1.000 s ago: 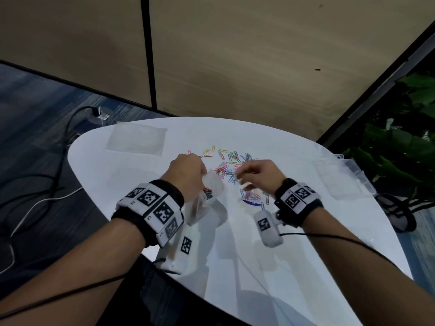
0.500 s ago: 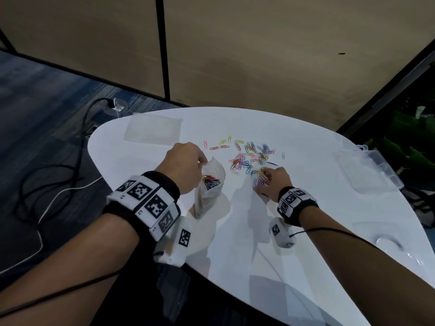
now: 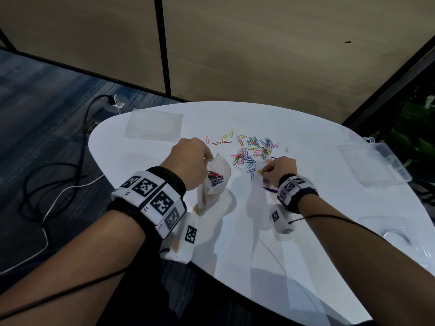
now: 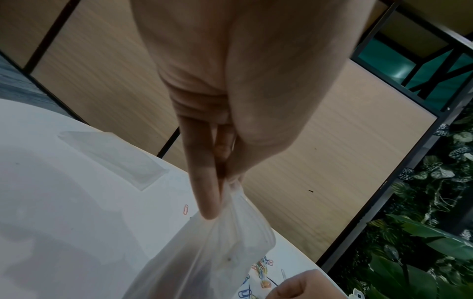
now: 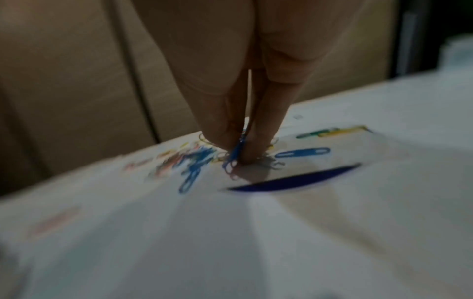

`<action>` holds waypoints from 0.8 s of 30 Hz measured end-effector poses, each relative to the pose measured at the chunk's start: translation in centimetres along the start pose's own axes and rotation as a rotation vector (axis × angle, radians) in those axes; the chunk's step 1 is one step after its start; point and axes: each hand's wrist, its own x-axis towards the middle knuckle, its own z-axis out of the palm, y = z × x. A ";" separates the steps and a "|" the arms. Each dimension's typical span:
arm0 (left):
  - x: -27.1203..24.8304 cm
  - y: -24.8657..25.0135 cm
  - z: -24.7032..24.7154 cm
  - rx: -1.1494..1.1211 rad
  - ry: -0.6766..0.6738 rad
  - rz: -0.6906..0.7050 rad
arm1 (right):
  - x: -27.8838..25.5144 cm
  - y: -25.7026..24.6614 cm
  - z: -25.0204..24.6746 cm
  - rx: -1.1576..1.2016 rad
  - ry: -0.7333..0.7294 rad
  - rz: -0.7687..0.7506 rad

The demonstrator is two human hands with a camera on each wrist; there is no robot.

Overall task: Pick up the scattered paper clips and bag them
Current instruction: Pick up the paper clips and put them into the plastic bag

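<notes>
Coloured paper clips [image 3: 253, 150] lie scattered at the middle of the white table [image 3: 294, 227]. My left hand [image 3: 191, 161] pinches the rim of a clear plastic bag [image 3: 215, 180], [image 4: 212, 254] and holds its mouth up; several clips sit inside. My right hand [image 3: 275, 169] is down at the near edge of the pile, its fingertips [image 5: 249, 153] pinching a blue paper clip [image 5: 234, 155] and others against the table. Loose clips [image 5: 303, 152] lie just beside them.
An empty clear bag [image 3: 154, 124] lies flat at the table's far left. A clear plastic box [image 3: 376, 163] stands at the right edge. A dark blue curved mark [image 5: 294, 181] is on the table near my right hand. Cables run over the floor on the left.
My right hand left the bag's mouth, went down to the near edge of the pile and now pinches clips there. My left hand keeps holding the bag open.
</notes>
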 end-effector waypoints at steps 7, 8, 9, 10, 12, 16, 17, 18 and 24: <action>0.2 0.3 0.2 0.004 0.002 -0.003 | 0.2 1.3 -3.4 1.027 -0.302 0.192; 0.2 0.4 0.2 0.002 0.003 -0.005 | -0.7 -0.1 -4.4 1.137 -0.360 0.172; 0.3 0.3 0.3 0.000 0.005 -0.008 | -1.6 -1.6 -5.3 1.201 -0.421 0.118; 0.4 0.3 0.3 -0.004 0.009 -0.012 | -2.6 -3.1 -6.1 1.207 -0.461 0.052; 0.4 0.2 0.4 -0.020 0.017 -0.022 | -4.9 -6.0 -6.8 1.168 -0.537 -0.066; 0.5 0.1 0.4 -0.046 0.044 -0.027 | -7.8 -9.6 -5.2 0.863 -0.485 -0.266; 0.5 0.0 0.3 -0.047 0.051 -0.028 | -8.1 -10.1 -4.7 0.737 -0.425 -0.330; 0.5 -0.1 0.3 -0.050 0.059 -0.032 | -8.1 -10.5 -4.2 0.612 -0.370 -0.393; 0.6 -1.0 -0.3 -0.097 0.120 -0.071 | -8.4 -11.8 -5.0 0.466 -0.333 -0.517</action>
